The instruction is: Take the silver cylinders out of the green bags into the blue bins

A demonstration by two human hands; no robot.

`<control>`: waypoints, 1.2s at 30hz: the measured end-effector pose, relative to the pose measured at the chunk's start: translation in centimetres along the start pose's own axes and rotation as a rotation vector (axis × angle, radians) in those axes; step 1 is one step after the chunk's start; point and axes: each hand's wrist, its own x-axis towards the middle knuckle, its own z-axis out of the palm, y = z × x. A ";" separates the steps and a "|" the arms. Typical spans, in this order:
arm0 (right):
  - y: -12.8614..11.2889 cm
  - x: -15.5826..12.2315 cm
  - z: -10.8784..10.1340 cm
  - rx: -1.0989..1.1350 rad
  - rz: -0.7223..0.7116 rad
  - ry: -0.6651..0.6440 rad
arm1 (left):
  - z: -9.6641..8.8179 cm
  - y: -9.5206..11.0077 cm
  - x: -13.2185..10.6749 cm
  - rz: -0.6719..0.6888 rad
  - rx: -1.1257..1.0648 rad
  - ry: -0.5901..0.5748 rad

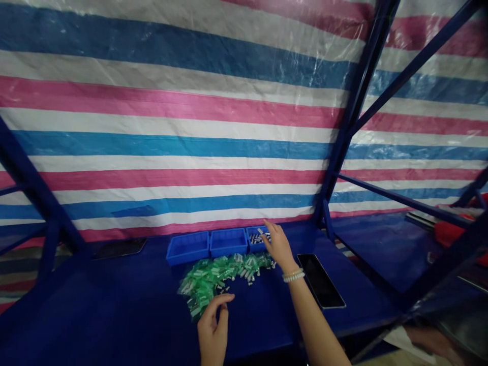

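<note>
My right hand (279, 245) reaches over the right-hand blue bin (253, 230), thumb and fingers apart. A small white piece (260, 231) shows beside its fingertips, apart from them as far as I can see. Small white and dark cylindrical parts (254, 238) lie inside that bin. Lower down, my left hand (214, 324) is open with curved fingers, thumb and forefinger separated and nothing visible between them. Just beyond it spreads a heap of small green-and-clear plastic packets (206, 277). Loose small silvery parts (249, 278) are scattered along the heap's near edge.
Two more blue bins, the middle one (229, 242) and the left one (188, 247), adjoin the right one. A dark tablet-like device (321, 281) lies right of my forearm; another flat dark device (119, 248) lies at back left. Blue frame posts (343, 137) stand before a striped sheet (190, 147).
</note>
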 end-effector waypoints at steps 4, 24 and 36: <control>-2.2 -3.3 1.5 -0.012 -0.030 -0.167 | -0.6 -0.6 -0.6 -0.029 -0.088 0.208; -10.7 -8.8 9.1 -0.292 0.190 -0.442 | -0.7 -0.8 -0.5 0.011 -0.149 0.177; -9.4 -11.5 3.5 0.182 0.243 -0.200 | 0.2 0.6 -0.4 -0.159 -0.131 0.016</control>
